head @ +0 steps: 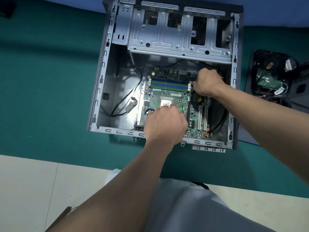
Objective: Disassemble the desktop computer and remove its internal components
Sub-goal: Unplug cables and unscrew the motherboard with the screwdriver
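An open desktop case (102, 77) lies flat on a green mat. Inside it, the green motherboard (168, 92) sits at the lower right, with blue and green memory slots (168, 84) and a bare processor socket (166, 102). My left hand (164, 123) is curled into a fist, pressed on the board's middle below the socket; what its fingers hold is hidden. At the board's upper right, by the ends of the memory slots, my right hand (206, 83) is closed, its fingertips pinched down at the board. Black cables (219, 121) run along the case's right wall.
An empty metal drive cage (178, 34) fills the far half of the case. A loose black cable with a label (128, 104) lies on the bare left floor of the case. Removed parts and wires (274, 76) are piled on the mat to the right. White floor lies near me.
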Available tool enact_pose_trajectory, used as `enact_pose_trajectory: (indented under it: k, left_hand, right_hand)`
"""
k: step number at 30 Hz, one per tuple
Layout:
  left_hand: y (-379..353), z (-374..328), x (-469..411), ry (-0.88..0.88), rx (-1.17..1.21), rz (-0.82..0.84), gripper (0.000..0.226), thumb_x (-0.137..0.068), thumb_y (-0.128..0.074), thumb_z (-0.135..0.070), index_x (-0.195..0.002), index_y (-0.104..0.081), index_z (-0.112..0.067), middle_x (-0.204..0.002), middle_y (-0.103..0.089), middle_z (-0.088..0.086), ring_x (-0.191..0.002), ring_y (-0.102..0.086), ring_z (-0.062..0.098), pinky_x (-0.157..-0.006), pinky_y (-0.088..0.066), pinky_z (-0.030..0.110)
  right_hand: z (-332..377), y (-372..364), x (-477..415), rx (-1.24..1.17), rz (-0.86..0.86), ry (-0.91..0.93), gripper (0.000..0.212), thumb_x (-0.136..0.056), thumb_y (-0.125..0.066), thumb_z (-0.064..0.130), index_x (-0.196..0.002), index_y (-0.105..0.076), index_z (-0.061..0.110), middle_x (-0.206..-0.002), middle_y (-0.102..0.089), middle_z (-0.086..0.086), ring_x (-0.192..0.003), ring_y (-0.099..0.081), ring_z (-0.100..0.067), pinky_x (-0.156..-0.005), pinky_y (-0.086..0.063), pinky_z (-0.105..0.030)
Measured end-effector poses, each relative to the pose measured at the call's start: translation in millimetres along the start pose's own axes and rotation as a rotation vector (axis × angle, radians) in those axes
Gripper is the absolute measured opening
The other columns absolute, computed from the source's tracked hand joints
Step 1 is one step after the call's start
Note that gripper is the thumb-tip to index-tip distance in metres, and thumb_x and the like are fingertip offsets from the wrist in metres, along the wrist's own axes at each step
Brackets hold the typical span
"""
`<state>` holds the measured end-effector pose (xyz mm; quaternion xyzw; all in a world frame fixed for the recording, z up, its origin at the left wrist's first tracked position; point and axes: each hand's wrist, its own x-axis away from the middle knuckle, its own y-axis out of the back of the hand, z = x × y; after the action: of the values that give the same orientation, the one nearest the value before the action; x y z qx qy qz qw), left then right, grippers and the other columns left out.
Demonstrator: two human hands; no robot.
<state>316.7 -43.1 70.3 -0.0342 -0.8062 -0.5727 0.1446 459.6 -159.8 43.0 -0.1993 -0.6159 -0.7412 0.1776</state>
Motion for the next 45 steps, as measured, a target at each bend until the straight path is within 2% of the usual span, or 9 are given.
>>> enact_pose_trajectory:
  k: [4, 8, 12, 15, 18, 20, 23, 28, 45]
  left_hand:
    - [0.1, 0.2, 0.5, 0.001, -0.007, -0.004, 0.039, -0.096, -0.04, -0.03, -0.06, -0.027, -0.02, -0.051, -0.034, -0.005, -0.042, -0.027, 0.007, -0.043, -0.012, 0.025]
    - [-0.4, -0.1, 0.6, 0.001, -0.008, 0.0, 0.038, -0.096, -0.039, -0.03, -0.061, -0.029, -0.02, -0.051, -0.035, -0.005, -0.042, -0.029, 0.007, -0.043, -0.013, 0.025]
    - [-0.6, -1.0, 0.2, 0.0, -0.002, -0.005, 0.038, -0.096, -0.04, -0.03, -0.06, -0.029, -0.02, -0.05, -0.035, -0.005, -0.042, -0.029, 0.007, -0.042, -0.013, 0.024]
    - [-0.6, -0.1, 0.2, -0.001, -0.008, -0.009, 0.038, -0.096, -0.04, -0.03, -0.06, -0.029, -0.02, -0.05, -0.035, -0.005, -0.041, -0.029, 0.006, -0.042, -0.013, 0.024]
    - [-0.2, 0.1, 0.5, 0.0, -0.007, -0.015, 0.039, -0.095, -0.041, -0.029, -0.06, -0.028, -0.021, -0.049, -0.033, -0.005, -0.041, -0.027, 0.007, -0.043, -0.012, 0.024]
    - [-0.2, 0.2, 0.4, 0.0, -0.002, -0.016, 0.039, -0.095, -0.041, -0.029, -0.06, -0.027, -0.021, -0.05, -0.033, -0.005, -0.042, -0.027, 0.008, -0.043, -0.011, 0.025]
    - [-0.6, 0.0, 0.3, -0.007, 0.009, -0.009, 0.038, -0.094, -0.041, -0.029, -0.06, -0.028, -0.02, -0.051, -0.036, -0.004, -0.043, -0.029, 0.008, -0.044, -0.012, 0.025]
    - [-1.9, 1.0, -1.0, -0.014, 0.015, -0.009, 0.037, -0.094, -0.04, -0.028, -0.06, -0.027, -0.02, -0.052, -0.036, -0.003, -0.045, -0.032, 0.01, -0.045, -0.014, 0.026]
    - [-4.8, 2.9, -2.3, -0.017, 0.007, 0.0, 0.027, -0.093, -0.04, -0.028, -0.069, -0.041, -0.016, -0.053, -0.033, -0.003, -0.046, -0.029, 0.013, -0.047, -0.018, 0.03]
  right_hand:
    - [3.7, 6.7, 4.3, -0.086, 0.077, -0.01, 0.018, -0.09, -0.053, 0.01, -0.088, -0.068, 0.001, -0.087, -0.067, -0.014, -0.082, -0.065, -0.028, -0.068, -0.052, -0.031]
    - [-0.9, 11.2, 7.1, -0.181, 0.054, -0.005, 0.012, -0.087, -0.06, 0.007, -0.086, -0.071, 0.003, -0.088, -0.069, -0.012, -0.084, -0.066, -0.026, -0.082, -0.056, -0.04]
    - [-3.9, 16.9, 11.7, -0.499, 0.053, -0.029, 0.012, -0.074, -0.081, 0.013, -0.068, -0.071, 0.013, -0.073, -0.069, -0.004, -0.069, -0.061, -0.016, -0.066, -0.05, -0.029]
    - [-2.4, 12.9, 12.7, -0.672, -0.006, 0.007, 0.023, -0.082, -0.075, 0.025, -0.063, -0.063, 0.019, -0.064, -0.063, 0.005, -0.06, -0.054, -0.009, -0.056, -0.038, -0.023]
    - [3.0, 1.6, 12.6, -0.521, -0.048, 0.068, 0.034, -0.098, -0.05, 0.034, -0.066, -0.048, 0.023, -0.065, -0.055, 0.013, -0.062, -0.049, -0.003, -0.055, -0.032, -0.024]
    - [6.0, -6.8, 12.9, -0.393, -0.026, 0.15, 0.032, -0.102, -0.042, 0.031, -0.072, -0.047, 0.019, -0.075, -0.057, 0.003, -0.069, -0.052, -0.015, -0.063, -0.033, -0.025]
    - [6.5, -20.3, 13.6, -0.111, -0.021, 0.27, 0.017, -0.096, -0.052, 0.019, -0.084, -0.06, 0.01, -0.088, -0.058, -0.009, -0.081, -0.052, -0.027, -0.074, -0.037, -0.028]
    - [8.6, -37.7, 17.7, 0.262, -0.07, 0.365, 0.015, -0.081, -0.055, 0.001, -0.089, -0.065, 0.009, -0.094, -0.065, -0.013, -0.081, -0.06, -0.035, -0.062, -0.039, -0.033]
    - [22.2, -35.2, 17.6, 0.123, 0.052, 0.311, 0.009, -0.079, -0.054, -0.001, -0.078, -0.06, 0.005, -0.084, -0.059, -0.017, -0.073, -0.054, -0.033, -0.064, -0.042, -0.034]
